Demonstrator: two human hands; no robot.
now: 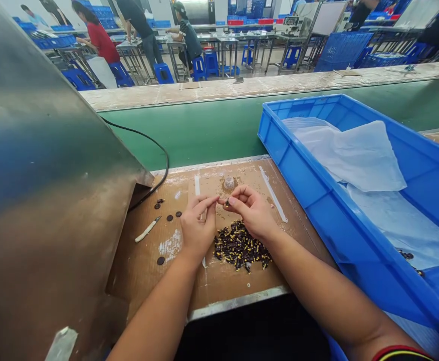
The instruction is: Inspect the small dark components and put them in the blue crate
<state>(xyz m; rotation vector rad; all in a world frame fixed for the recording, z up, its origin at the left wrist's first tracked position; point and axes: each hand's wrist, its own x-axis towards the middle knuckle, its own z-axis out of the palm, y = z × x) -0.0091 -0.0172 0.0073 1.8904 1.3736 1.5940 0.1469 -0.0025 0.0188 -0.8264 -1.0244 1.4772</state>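
Dark piece (227, 203): small, mostly hidden by fingers; it sits in the right-hand pinch, just beside the left fingertips
Right hand (255, 214): thumb and forefinger clamped on the dark piece
Left hand (198, 224): thumb and forefinger brought together at the tips, facing the right-hand pinch; whether something tiny lies between them, I cannot tell
Black-and-yellow pile (238, 246): many small parts heaped below the grip, nearer the body, beside the right wrist
Clear dome (229, 183): just beyond the grip, on the brown board (140, 273); small specks lie around it
Tape strip (272, 194): right of the grip, slanting along the board
Dark discs (169, 218): several, flat on the board, left of the grip
Knife (147, 230): pale handle, left of the grip, past the nearest discs; its tip points towards the hands
Blue crate (309, 188): well right of the grip; a white sheet (370, 155) lies crumpled inside
Black cable (159, 145): beyond and left of the grip, curving down beside the metal housing (61, 165)
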